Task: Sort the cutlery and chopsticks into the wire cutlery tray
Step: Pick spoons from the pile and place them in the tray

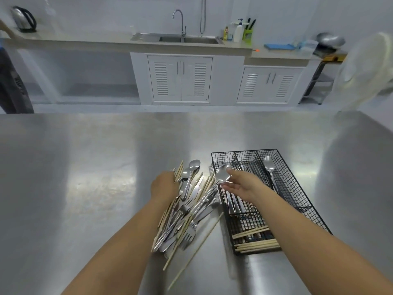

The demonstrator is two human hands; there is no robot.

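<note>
A mixed pile of cutlery and chopsticks [187, 209] lies on the steel table, left of the black wire cutlery tray [297, 188]. My left hand [164, 186] rests on the pile's far left side, its fingers hidden among the pieces. My right hand [242, 185] is at the tray's left edge, with finger and thumb pinching the bowl of a steel spoon [222, 175] whose handle runs down into the pile. In the tray, one spoon [269, 167] lies in the right compartment, knives [235, 203] in the left one, and chopsticks [255, 241] across the near end.
The steel table [85, 177] stretches wide to the left and beyond the tray. Loose chopsticks [195, 250] stick out toward the near edge. A counter with sink [187, 39] and cabinets runs along the far wall. A person's arm [6, 30] shows at far left.
</note>
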